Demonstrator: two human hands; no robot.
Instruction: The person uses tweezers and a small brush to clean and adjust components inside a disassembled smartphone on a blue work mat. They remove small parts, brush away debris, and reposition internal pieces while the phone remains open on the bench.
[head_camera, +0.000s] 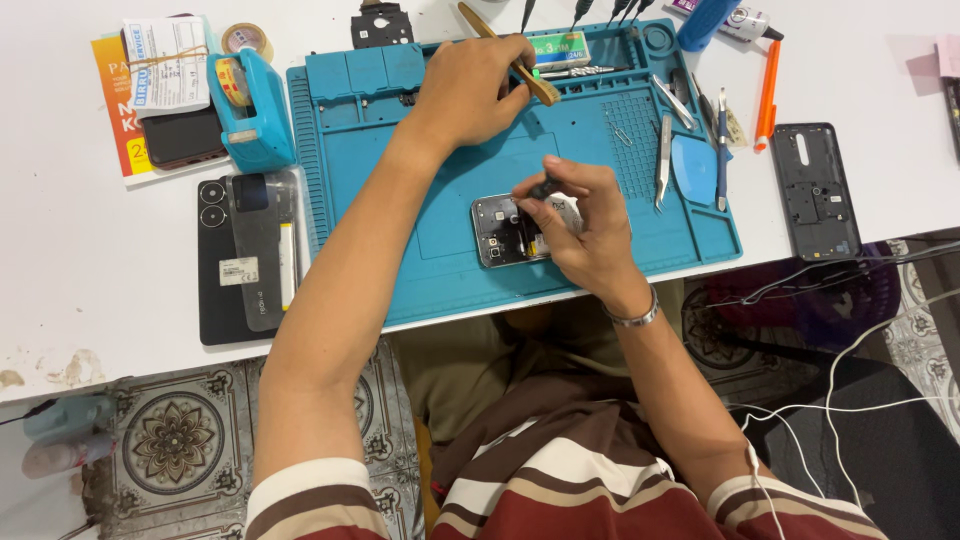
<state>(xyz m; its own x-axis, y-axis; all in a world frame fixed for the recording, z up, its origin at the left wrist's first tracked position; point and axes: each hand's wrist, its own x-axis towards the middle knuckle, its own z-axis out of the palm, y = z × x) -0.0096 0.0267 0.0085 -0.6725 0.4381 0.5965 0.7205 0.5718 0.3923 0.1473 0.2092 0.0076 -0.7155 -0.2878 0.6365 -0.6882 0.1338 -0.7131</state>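
Observation:
An opened phone (497, 230) with its back cover off lies on a blue repair mat (380, 180). My right hand (580, 225) is over it, pinching a small dark screwdriver (540, 187) whose tip points down into the phone. My left hand (475, 85) reaches to the far part of the mat and grips a wooden-handled brush (535, 82). A silver bracelet (632, 317) sits on my right wrist.
Tweezers (664, 160), a blue pick (693, 170) and pens lie on the mat's right side. A grey phone back cover (815, 190) is at right, a black phone (240, 255) and blue tape dispenser (255, 110) at left. White cables (850, 370) hang at lower right.

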